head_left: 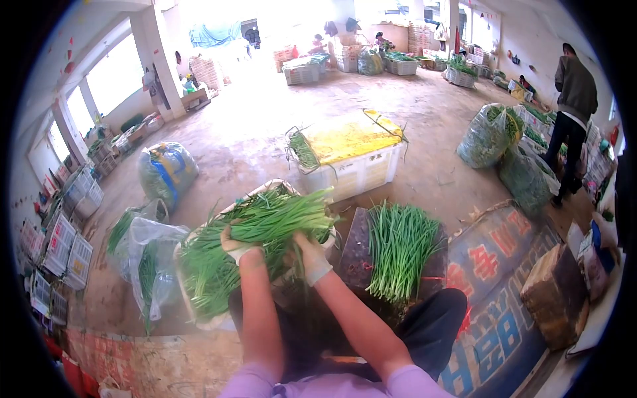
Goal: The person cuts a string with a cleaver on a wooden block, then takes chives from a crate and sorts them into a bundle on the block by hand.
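Note:
A loose bunch of green onions (279,217) lies across my two hands, above a white basket (187,292) heaped with more of them. My left hand (237,245), in a pale glove, is closed round the left part of the bunch. Under its right end, my gloved right hand (312,257) grips stems, its fingertips partly hidden by leaves. To the right, a neat pile of green onions (399,249) rests on a dark block (356,255), pale ends pointing toward me.
A white crate with a yellow lid (358,139) stands ahead. Plastic bags of greens (167,174) sit at the left, more bags (488,136) at the right. A person (572,99) stands far right. A wooden block (555,296) is near the printed sheet (494,292).

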Tool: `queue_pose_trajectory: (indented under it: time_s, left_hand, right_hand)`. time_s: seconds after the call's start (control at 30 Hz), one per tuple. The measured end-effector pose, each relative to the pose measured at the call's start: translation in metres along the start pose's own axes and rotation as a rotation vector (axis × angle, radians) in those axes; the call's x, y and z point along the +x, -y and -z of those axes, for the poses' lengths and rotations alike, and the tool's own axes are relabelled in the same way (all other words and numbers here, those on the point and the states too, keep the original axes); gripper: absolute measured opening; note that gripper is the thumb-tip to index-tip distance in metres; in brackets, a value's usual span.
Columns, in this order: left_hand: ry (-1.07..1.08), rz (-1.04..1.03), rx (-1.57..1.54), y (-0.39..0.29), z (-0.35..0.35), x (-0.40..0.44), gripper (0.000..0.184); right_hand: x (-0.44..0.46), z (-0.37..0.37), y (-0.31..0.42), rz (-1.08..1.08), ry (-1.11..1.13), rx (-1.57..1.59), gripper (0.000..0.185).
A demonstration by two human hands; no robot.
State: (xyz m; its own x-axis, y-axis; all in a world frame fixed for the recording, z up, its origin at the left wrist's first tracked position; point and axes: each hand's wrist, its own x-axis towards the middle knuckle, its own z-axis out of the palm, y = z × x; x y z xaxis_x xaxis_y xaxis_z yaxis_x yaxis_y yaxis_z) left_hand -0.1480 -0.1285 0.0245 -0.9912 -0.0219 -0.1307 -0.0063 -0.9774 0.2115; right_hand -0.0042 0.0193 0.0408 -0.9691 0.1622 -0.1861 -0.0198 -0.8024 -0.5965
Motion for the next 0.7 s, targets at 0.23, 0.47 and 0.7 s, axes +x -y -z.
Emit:
queue_pose_trajectory:
  time_s: [0.23, 0.47, 0.7]
  left_hand:
    - [-0.109, -0.105, 0.068, -0.027, 0.003, 0.001, 0.030]
    - [-0.185, -0.126, 0.045, -0.068, 0.017, 0.009, 0.026]
    - [-0.208, -0.149, -0.033, -0.076, 0.005, 0.004, 0.021]
  right_hand:
    - [-0.020, 0.040, 0.042, 0.095, -0.028, -0.136, 0.020]
    - [-0.086, 0.088, 0.085, 0.268, -0.035, -0.240, 0.018]
    - [-0.099, 0.220, -0.072, -0.021, 0.121, -1.030, 0.027]
